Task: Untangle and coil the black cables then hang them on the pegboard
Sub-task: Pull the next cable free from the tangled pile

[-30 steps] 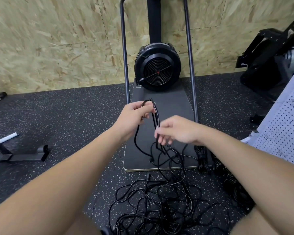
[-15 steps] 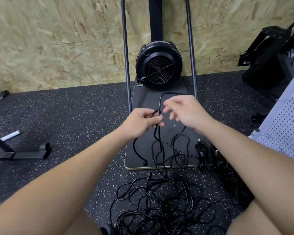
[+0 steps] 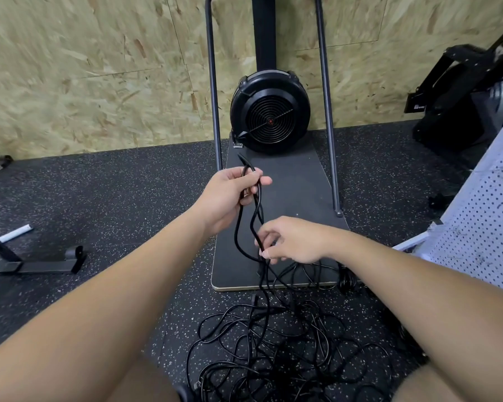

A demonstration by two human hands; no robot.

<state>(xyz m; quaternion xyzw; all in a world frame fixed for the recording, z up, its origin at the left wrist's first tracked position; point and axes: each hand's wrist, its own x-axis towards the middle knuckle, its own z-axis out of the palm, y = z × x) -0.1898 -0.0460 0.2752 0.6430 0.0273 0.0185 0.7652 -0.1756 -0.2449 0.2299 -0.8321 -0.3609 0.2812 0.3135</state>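
Note:
A tangle of black cables [image 3: 273, 343] lies on the speckled floor in front of me. My left hand [image 3: 230, 195] grips a few loops of one black cable [image 3: 238, 227], raised over the dark base board; the cable's end sticks up past the fingers. Below it my right hand [image 3: 294, 240] pinches the same cable where it hangs down toward the tangle. A white pegboard [image 3: 476, 227] leans at the right edge. Coiled black cables [image 3: 347, 281] lie by the board's right corner, partly hidden by my right arm.
A black fan machine [image 3: 270, 111] stands on a dark base board [image 3: 296, 181] with two upright metal tubes [image 3: 327, 111]. Black gym equipment [image 3: 462, 91] is at the far right, a black metal foot [image 3: 41, 262] at the left. An OSB wall closes the back.
My right hand has dropped from above the left hand down to a lower stretch of the cable. My left hand has risen a little and holds another loop.

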